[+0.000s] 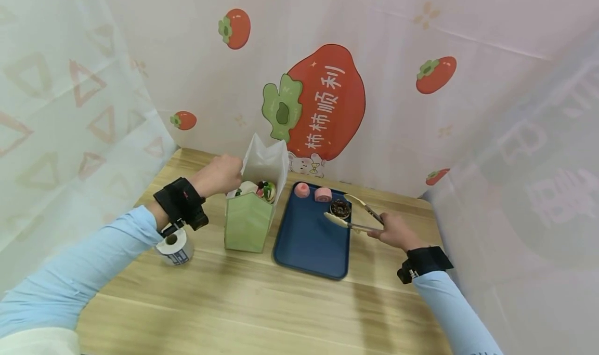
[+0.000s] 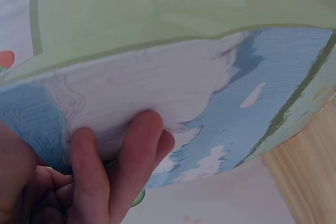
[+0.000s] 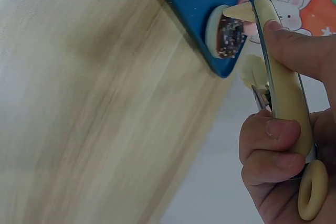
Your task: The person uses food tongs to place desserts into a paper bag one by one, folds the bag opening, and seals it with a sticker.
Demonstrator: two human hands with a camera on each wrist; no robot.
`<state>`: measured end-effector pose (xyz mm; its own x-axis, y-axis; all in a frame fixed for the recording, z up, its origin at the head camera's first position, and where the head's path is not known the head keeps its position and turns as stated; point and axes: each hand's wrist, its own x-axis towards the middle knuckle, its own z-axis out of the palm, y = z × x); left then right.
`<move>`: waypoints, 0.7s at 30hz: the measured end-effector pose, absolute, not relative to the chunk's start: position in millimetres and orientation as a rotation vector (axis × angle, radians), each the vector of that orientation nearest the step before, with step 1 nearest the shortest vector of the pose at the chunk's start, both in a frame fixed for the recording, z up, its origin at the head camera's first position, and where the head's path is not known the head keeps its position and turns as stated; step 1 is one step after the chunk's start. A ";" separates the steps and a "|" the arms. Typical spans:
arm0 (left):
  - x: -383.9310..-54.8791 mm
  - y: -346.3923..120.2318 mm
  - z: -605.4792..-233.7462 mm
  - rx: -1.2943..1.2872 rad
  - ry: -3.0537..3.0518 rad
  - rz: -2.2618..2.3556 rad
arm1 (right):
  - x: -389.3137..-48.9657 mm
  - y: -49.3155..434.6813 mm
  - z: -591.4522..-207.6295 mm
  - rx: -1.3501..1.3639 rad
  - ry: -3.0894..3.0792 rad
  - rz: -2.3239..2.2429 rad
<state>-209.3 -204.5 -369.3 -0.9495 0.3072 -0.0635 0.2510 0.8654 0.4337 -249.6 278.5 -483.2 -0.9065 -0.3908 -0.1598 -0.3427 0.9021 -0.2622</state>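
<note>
The right hand point(image 1: 394, 231) grips tongs point(image 3: 287, 82) with smooth cream handles and rounded, cream tips; the left hand point(image 1: 222, 175) pinches the upper edge of a paper bag point(image 1: 248, 225), its front plain pale green, its side printed in brushy blue and white. The tongs' long axis slants over the right edge of the blue tray point(image 1: 311, 246), tips leftward and parted around a ring-shaped chocolate donut point(image 1: 340, 204) with sprinkles; whether they touch it is unclear. At the tray's far end sit a pink Swiss roll point(image 1: 323, 194) and a rounded pink cake point(image 1: 302, 190). The upright bag stands left of the tray, its mouth upward, contents mostly hidden. Farther left, the wrist camera partly covers a label roll point(image 1: 175, 251).
</note>
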 end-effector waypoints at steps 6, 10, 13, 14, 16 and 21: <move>-208.3 -203.4 -369.7 0.453 2.921 0.634 | -248.9 278.6 -496.3 -0.530 2.841 -0.363; -207.5 -203.4 -370.2 0.458 2.921 0.641 | -249.5 276.7 -499.9 -0.475 2.799 -0.385; -206.9 -203.9 -370.0 0.446 2.919 0.645 | -251.3 275.9 -501.7 -0.441 2.774 -0.405; -207.0 -204.4 -370.4 0.442 2.920 0.645 | -252.0 275.8 -502.4 -0.429 2.768 -0.416; -206.7 -205.0 -370.3 0.449 2.921 0.649 | -253.5 276.3 -503.5 -0.419 2.759 -0.436; -206.3 -205.5 -369.9 0.460 2.918 0.653 | -254.7 277.6 -503.8 -0.402 2.723 -0.553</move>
